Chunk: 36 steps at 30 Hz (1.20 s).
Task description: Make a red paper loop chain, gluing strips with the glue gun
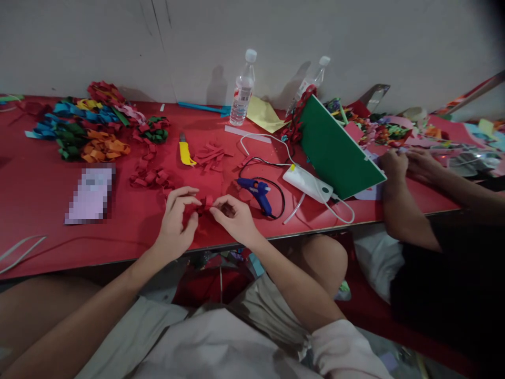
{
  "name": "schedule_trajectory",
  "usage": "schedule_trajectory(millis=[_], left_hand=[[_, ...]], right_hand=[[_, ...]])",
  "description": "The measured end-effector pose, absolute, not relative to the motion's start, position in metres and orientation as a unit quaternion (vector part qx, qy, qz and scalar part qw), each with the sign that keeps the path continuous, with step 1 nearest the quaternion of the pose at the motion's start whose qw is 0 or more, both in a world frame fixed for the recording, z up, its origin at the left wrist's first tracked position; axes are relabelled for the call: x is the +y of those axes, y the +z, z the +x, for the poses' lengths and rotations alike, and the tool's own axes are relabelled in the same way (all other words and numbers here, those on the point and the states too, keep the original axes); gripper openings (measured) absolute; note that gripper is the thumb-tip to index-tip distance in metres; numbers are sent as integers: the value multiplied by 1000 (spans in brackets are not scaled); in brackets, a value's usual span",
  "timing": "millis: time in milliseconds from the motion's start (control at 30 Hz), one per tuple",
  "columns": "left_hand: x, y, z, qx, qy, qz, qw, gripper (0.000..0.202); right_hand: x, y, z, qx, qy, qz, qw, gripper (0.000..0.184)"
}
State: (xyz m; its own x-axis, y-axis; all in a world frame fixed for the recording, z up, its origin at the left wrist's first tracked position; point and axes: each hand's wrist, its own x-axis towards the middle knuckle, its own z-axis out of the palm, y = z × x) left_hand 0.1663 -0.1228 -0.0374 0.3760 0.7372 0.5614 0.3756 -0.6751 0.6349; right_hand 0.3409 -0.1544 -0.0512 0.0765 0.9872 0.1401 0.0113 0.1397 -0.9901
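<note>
A small red paper loop (208, 201) is pinched between the thumb and finger of my right hand (238, 218), low over the front of the table. My left hand (178, 217) is just left of it, its fingers spread and the thumb apart. One left fingertip is close to the loop; contact is hard to make out. Beyond my left hand lies a red paper chain (149, 178). Loose red paper strips (211, 156) are piled farther back. A blue glue gun (258, 193) lies right of my right hand, and a yellow utility knife (185, 151) sits behind both hands.
Multicoloured paper chains (103, 146) are heaped back left, behind a pixelated phone (91, 192). A water bottle (242, 90) stands by the wall. A white power strip (307, 183) with cables and a tilted green board (335, 150) lie right. A co-worker's hands (406, 162) are beyond.
</note>
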Motion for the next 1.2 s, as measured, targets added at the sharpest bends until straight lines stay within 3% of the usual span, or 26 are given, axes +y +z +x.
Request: schedule_trajectory(millis=[500, 1200], left_hand=[[-118, -40, 167, 345, 448, 798, 210, 2], [-122, -39, 166, 325, 471, 803, 168, 11]], right_hand=[[-159, -53, 343, -590, 397, -473, 520, 13], [-168, -42, 342, -626, 327, -467, 532, 5]])
